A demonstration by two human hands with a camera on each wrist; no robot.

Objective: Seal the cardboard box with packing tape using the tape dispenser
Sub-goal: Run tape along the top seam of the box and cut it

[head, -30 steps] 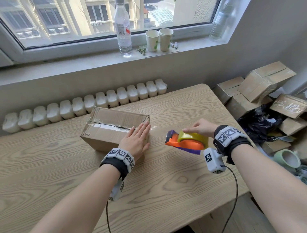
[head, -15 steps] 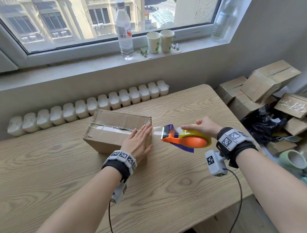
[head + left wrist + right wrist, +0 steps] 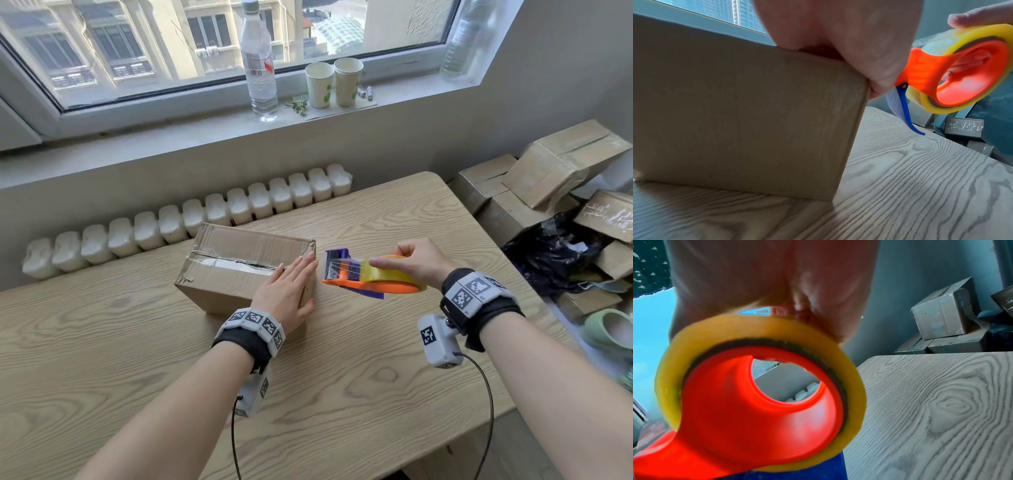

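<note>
Dispenser (image 3: 371, 279) nearer box (image 3: 239, 263) now

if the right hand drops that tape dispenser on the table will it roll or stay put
Probably stays put: the tape dispenser has an orange frame and a blue blade guard jutting from the round roll, which should stop rolling. It looks like light, stiff plastic, so it may bounce or skid on the smooth wooden table. The loose tape end might stick.

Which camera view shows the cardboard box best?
The head view: the whole cardboard box shows, with its taped top seam. The left wrist view shows only its near side and one corner from below. The right wrist view does not show it.
</note>
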